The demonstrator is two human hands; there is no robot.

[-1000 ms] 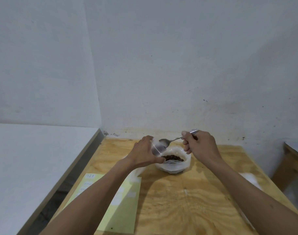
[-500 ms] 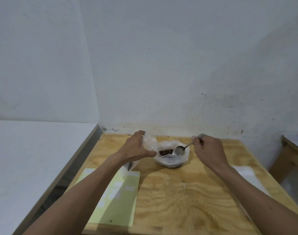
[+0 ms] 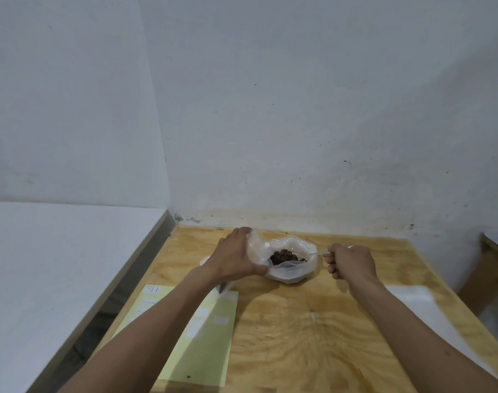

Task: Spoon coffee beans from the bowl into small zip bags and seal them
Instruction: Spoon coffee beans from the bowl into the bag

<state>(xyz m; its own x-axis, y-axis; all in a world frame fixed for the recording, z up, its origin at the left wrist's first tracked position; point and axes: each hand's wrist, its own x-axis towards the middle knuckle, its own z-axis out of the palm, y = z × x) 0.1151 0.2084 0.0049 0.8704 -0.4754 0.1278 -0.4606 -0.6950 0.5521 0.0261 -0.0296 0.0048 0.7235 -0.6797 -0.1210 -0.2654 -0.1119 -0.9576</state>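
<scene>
Mid-frame, the left hand [image 3: 235,260] grips a clear zip bag [image 3: 256,245] beside the bowl [image 3: 291,272] of coffee beans [image 3: 284,256]; the right hand [image 3: 351,263] holds the spoon [image 3: 320,253] in it.

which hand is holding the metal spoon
The right hand: its fist is closed around the thin metal spoon, which reaches into the white bowl of coffee beans. The left hand grips a clear plastic bag instead.

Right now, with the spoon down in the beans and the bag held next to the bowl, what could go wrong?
1. The small zip bag in the left hand looks limp; its mouth may sag shut, so beans could miss it.
2. The bowl is lined with loose plastic, which the spoon in the right hand might snag, scattering coffee beans on the table.
</scene>
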